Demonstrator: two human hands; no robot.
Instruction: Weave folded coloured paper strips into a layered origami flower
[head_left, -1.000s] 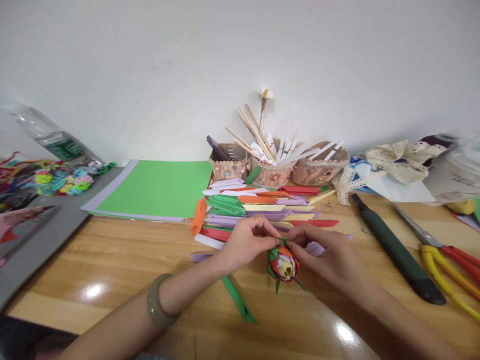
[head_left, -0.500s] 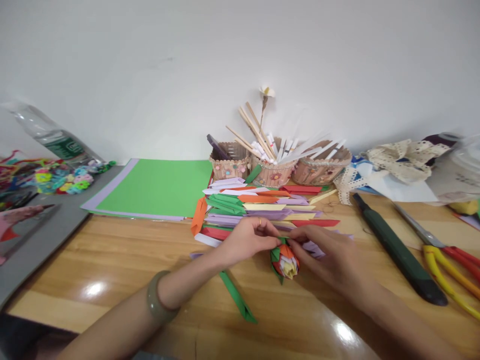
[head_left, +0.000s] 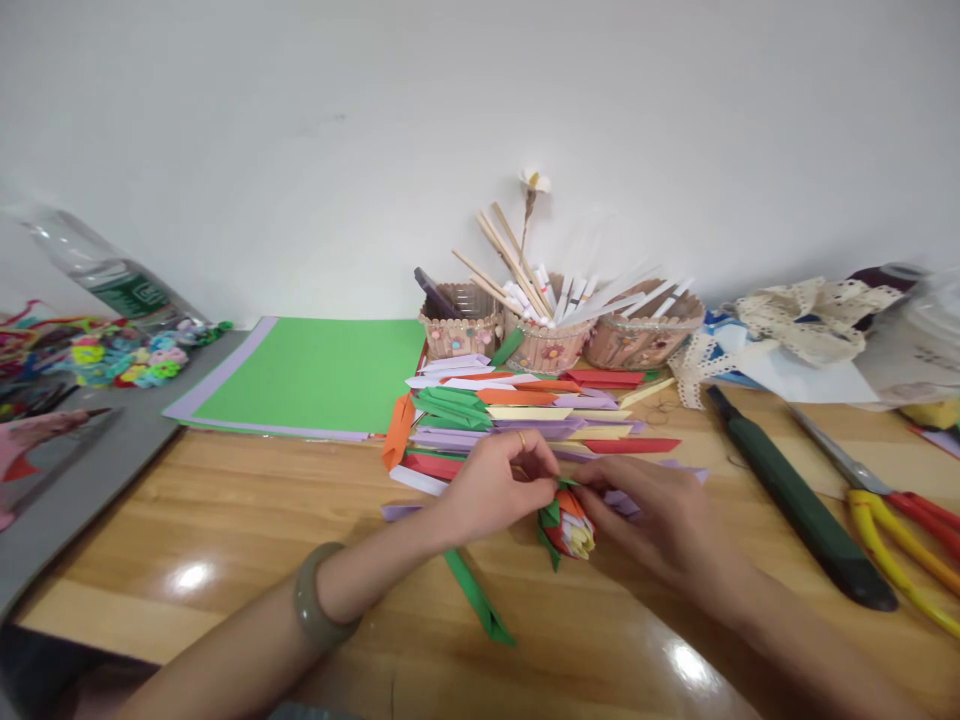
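A folded paper flower [head_left: 574, 532] with a yellow and white middle, orange petals and green outer strips hangs between my hands, just above the wooden table. My left hand [head_left: 504, 480], with a ring and a bangle on that arm, pinches its green top edge between thumb and forefinger. From the other side my right hand [head_left: 660, 510] grips the same edge, its fingertips close to the left ones. The exact grip is partly hidden by the fingers. A folded green paper strip [head_left: 480, 598] lies on the table below my left wrist.
Folded paper strips [head_left: 525, 428] in several colours lie behind my hands, before three decorated baskets [head_left: 551, 350] of sticks and pens. Green paper sheets [head_left: 322, 375] lie left. A dark green cutter [head_left: 802, 510] and scissors [head_left: 874, 500] lie right. A plastic bottle [head_left: 112, 280] leans far left.
The paper flower has tilted slightly and shifted a little left in my fingers. Both hands keep nearly the same place and grip.
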